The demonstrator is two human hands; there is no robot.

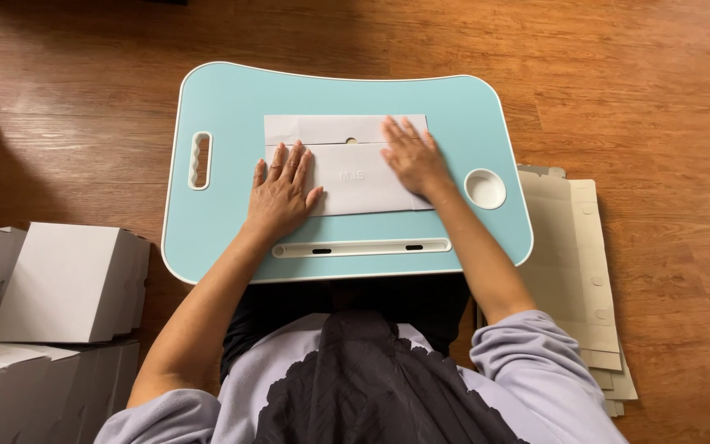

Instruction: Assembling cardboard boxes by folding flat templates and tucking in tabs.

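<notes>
The flat box blank [347, 164] under my palms was matt white cardboard, smooth. The lap desk [232, 107] had a pale blue, satin, smooth top. The floor [618, 66] was glossy wood. Folded boxes [71, 284] were matt white card.

Lilac sleeves pushed up; black scalloped garment

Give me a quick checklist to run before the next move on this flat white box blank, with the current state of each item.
1. Both hands on the box blank: ok; left hand and right hand lie flat on it.
2. Blank fully on the lap desk: ok.
3. Top flap folded down: cannot tell.
4. Cup recess free of objects: ok.
5. Spare flat blanks at hand: ok, stacked on the floor to the person's right.
6. Finished boxes out of the way: ok, on the person's left.
</notes>
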